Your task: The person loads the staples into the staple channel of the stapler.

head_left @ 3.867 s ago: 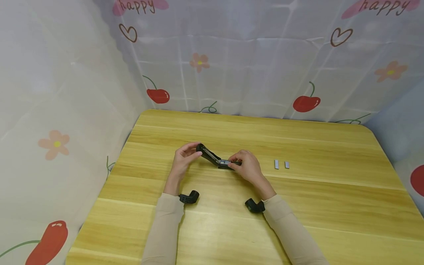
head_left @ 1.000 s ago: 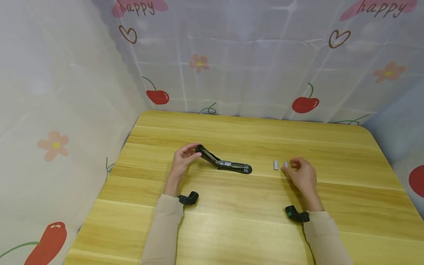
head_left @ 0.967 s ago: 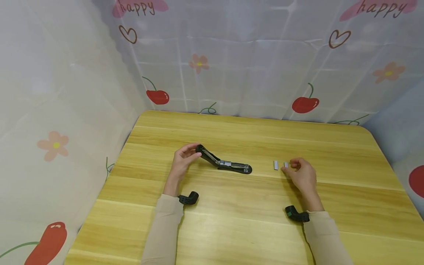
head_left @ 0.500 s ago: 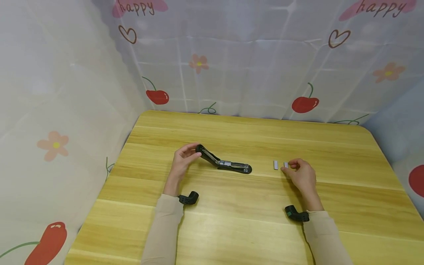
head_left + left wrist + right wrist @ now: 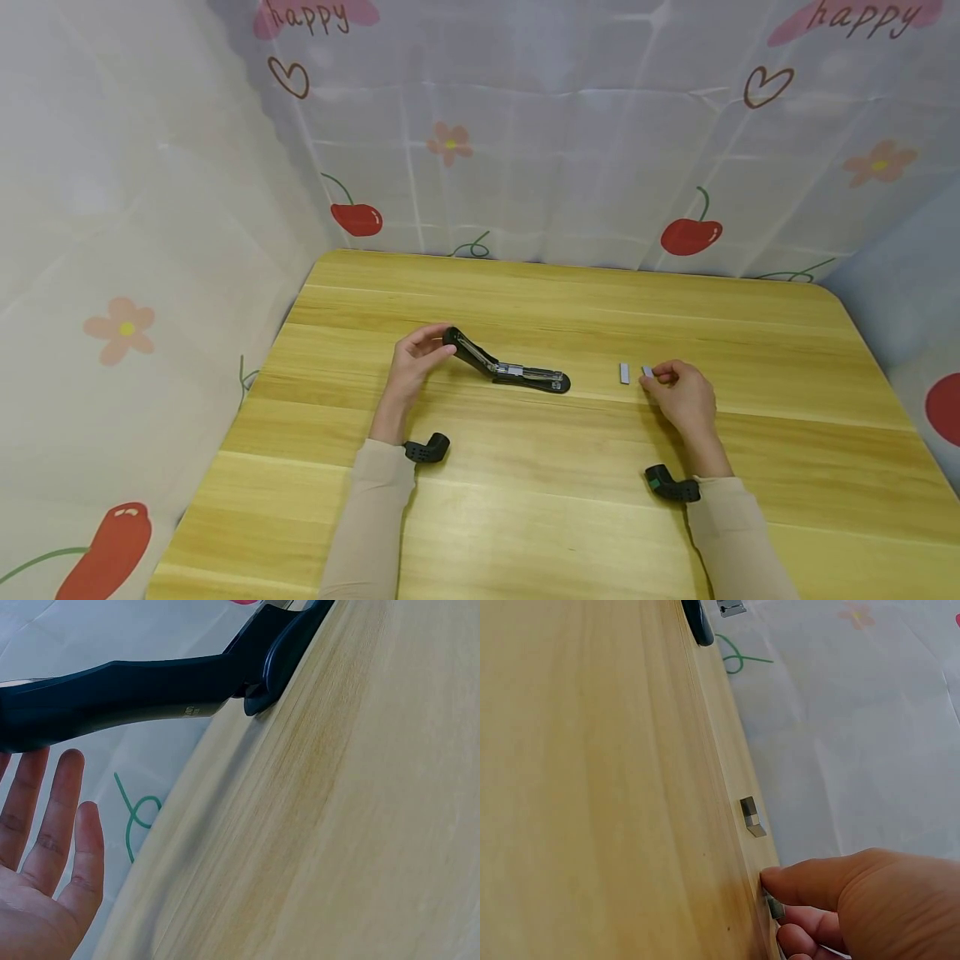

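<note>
A black stapler (image 5: 517, 375) lies spread wide on the table, its base flat and its upper arm raised to the left. My left hand (image 5: 415, 358) holds the tip of that raised arm between thumb and fingers; in the left wrist view the stapler (image 5: 157, 694) hides the thumb, while the other fingers (image 5: 52, 825) extend below it. To the right, my right hand (image 5: 686, 402) pinches one small strip of staples (image 5: 647, 372) between thumb and fingertips, partly covering it. A second staple strip (image 5: 625, 373) lies just left of it, untouched.
The wooden table (image 5: 525, 500) has rounded back corners and meets a patterned curtain (image 5: 540, 167) at its far edge. Black wrist cameras (image 5: 429, 448) are strapped at both cuffs.
My right hand has left the stapler and moved right to the staple strips, where its fingers have closed on the right one, which now tilts slightly. The left hand has stayed in place.
</note>
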The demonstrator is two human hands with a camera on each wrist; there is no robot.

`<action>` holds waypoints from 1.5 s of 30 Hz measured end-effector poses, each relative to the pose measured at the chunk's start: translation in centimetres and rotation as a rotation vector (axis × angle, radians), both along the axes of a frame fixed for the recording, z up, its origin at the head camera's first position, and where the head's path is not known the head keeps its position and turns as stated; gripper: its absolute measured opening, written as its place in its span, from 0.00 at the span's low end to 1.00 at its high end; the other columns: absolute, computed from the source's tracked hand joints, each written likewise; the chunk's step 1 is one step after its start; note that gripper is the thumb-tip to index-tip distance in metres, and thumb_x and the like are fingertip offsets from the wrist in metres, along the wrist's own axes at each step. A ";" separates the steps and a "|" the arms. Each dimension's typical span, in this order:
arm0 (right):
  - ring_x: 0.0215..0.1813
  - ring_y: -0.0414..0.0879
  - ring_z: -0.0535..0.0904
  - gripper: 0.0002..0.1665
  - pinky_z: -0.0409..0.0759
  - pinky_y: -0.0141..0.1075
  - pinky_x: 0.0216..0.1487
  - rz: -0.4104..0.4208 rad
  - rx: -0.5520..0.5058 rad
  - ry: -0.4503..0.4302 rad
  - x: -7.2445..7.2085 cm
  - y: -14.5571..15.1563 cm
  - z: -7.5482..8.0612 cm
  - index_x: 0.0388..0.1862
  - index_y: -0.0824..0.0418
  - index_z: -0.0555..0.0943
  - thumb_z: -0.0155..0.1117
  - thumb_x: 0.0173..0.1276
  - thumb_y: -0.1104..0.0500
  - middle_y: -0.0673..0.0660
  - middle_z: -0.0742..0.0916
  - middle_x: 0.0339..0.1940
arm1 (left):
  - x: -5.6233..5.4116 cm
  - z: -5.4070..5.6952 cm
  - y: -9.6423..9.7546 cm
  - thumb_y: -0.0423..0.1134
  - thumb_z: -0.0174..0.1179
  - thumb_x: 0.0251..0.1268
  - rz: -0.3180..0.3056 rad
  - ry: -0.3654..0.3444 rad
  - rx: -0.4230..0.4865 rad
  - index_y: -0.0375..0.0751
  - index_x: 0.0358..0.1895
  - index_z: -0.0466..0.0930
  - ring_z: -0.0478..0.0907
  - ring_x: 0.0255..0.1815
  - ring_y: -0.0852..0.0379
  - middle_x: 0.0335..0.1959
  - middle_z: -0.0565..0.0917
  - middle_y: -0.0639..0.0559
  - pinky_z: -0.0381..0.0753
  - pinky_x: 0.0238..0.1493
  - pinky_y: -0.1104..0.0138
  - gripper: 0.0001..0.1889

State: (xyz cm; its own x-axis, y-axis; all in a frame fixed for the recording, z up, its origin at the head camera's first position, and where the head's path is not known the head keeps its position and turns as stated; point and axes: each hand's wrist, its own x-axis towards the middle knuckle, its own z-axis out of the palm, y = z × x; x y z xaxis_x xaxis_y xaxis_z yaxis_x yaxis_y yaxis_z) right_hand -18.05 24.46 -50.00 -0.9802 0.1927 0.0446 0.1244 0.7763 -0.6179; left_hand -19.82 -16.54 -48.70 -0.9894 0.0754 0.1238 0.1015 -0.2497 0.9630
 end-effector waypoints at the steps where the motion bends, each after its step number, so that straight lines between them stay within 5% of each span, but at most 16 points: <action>1: 0.35 0.53 0.77 0.15 0.68 0.35 0.33 -0.002 0.003 0.005 0.0 0.0 0.0 0.41 0.67 0.82 0.67 0.65 0.56 0.64 0.85 0.36 | 0.0 0.0 0.0 0.21 0.59 0.61 0.001 0.001 0.000 0.23 0.58 0.74 0.79 0.45 0.63 0.47 0.82 0.60 0.81 0.44 0.72 0.20; 13: 0.33 0.52 0.77 0.12 0.68 0.35 0.31 -0.005 0.006 0.044 0.1 -0.1 -0.1 0.39 0.69 0.83 0.66 0.66 0.59 0.65 0.85 0.35 | 0.0 -0.1 0.0 0.21 0.59 0.60 -0.005 -0.004 0.027 0.31 0.54 0.78 0.79 0.44 0.63 0.45 0.82 0.58 0.81 0.44 0.73 0.18; 21: 0.30 0.47 0.75 0.12 0.68 0.32 0.31 -0.036 -0.014 0.101 -0.1 0.0 -0.6 0.37 0.69 0.83 0.66 0.66 0.59 0.63 0.84 0.34 | -0.1 0.0 0.0 0.21 0.59 0.60 -0.004 -0.002 0.019 0.28 0.56 0.77 0.79 0.44 0.63 0.46 0.82 0.59 0.81 0.44 0.73 0.19; 28: 0.34 0.51 0.79 0.11 0.69 0.30 0.31 -0.048 -0.037 0.138 0.0 0.1 -0.8 0.39 0.67 0.84 0.66 0.66 0.58 0.64 0.86 0.37 | 0.0 -0.1 0.0 0.22 0.60 0.61 -0.007 0.003 0.018 0.32 0.55 0.78 0.79 0.44 0.63 0.46 0.82 0.59 0.81 0.44 0.72 0.18; 38: 0.25 0.27 0.69 0.09 0.68 0.25 0.28 -0.068 -0.065 0.171 -0.3 0.3 -1.2 0.39 0.65 0.84 0.65 0.67 0.59 0.62 0.88 0.34 | 0.0 0.0 0.0 0.21 0.59 0.62 0.005 -0.009 -0.017 0.19 0.60 0.70 0.79 0.44 0.64 0.47 0.82 0.61 0.81 0.45 0.72 0.22; 45: 0.25 0.26 0.68 0.09 0.67 0.22 0.27 -0.103 -0.106 0.185 -0.2 0.2 -1.0 0.40 0.66 0.83 0.65 0.66 0.60 0.63 0.87 0.34 | 0.0 0.1 0.0 0.22 0.60 0.61 0.008 -0.014 -0.018 0.19 0.59 0.71 0.79 0.44 0.64 0.46 0.82 0.61 0.81 0.44 0.72 0.22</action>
